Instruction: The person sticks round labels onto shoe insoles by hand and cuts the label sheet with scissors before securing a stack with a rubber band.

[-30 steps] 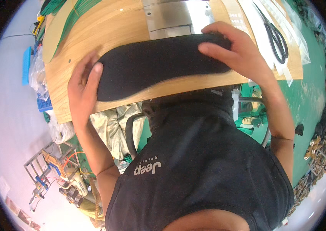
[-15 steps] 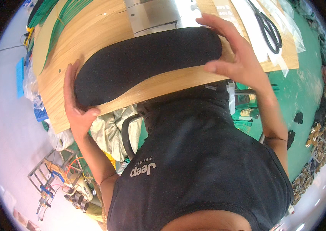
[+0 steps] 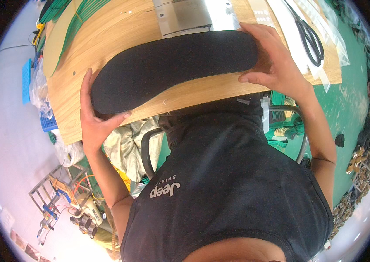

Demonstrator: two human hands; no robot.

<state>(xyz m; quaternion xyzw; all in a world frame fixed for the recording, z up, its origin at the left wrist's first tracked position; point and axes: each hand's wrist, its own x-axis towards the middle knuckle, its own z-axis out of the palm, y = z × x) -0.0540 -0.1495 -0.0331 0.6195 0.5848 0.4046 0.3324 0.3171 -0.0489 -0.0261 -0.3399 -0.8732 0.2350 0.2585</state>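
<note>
Lying flat: matte black insole-shaped piece (image 3: 172, 67), near edge hollowed; hands (image 3: 93, 124) (image 3: 281, 65) spread loosely around ends, gripping nothing

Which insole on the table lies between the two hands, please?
The black insole, between the left hand and right hand; the beige insole, beside green layers, lies at upper left.
</note>
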